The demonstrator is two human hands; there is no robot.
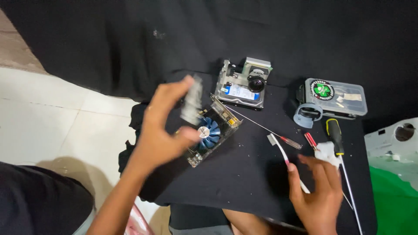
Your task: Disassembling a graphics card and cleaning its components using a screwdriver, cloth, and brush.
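Observation:
My left hand [163,126] is raised over the black cloth and grips a small pale grey part [191,101], blurred by motion. Just right of it lies a graphics card [217,126] with a blue fan. My right hand [318,191] hovers low near the front edge, fingers spread, holding nothing, over the end of a white toothbrush [281,150]. A crumpled white tissue [327,153] sits just beyond its fingertips.
A hard drive with a lens module [244,85] lies at the back. To the right sit a clear plastic parts box [337,98], a grey ring [307,115], a yellow-and-black screwdriver [335,137], a thin red-handled screwdriver [287,140] and a small red tool [310,140].

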